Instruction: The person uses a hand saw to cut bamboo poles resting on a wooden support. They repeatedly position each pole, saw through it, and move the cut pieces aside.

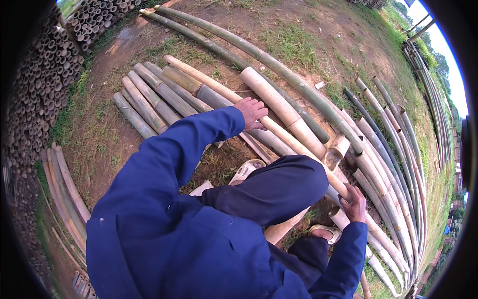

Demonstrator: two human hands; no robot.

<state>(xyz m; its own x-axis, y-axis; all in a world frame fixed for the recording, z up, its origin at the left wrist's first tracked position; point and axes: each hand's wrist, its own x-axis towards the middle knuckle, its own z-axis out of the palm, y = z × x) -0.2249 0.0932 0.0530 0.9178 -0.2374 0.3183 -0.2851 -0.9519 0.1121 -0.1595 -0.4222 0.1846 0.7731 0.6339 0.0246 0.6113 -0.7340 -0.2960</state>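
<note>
A long, slim, pale bamboo pole (295, 143) runs slantwise in front of me, from the far left down to the near right, passing over my bent knee. My left hand (251, 113) is closed over its upper stretch. Farther down, beside the knee, my right hand (353, 203) wraps round the same pole. A thicker pale bamboo length (279, 102) lies just beyond it. Near that one's lower end rests a short bamboo offcut (336, 152) with an open end. Under the pole lies a greyish bamboo stem (271, 142), partly hidden by my left hand and leg.
Several cut bamboo lengths (154, 97) lie side by side at left. Two long green poles (279, 67) stretch across the ground beyond. More long poles (398, 144) fan out at right. Stacked bamboo (42, 89) rises at the far left. My sandalled foot (246, 172) stands between poles.
</note>
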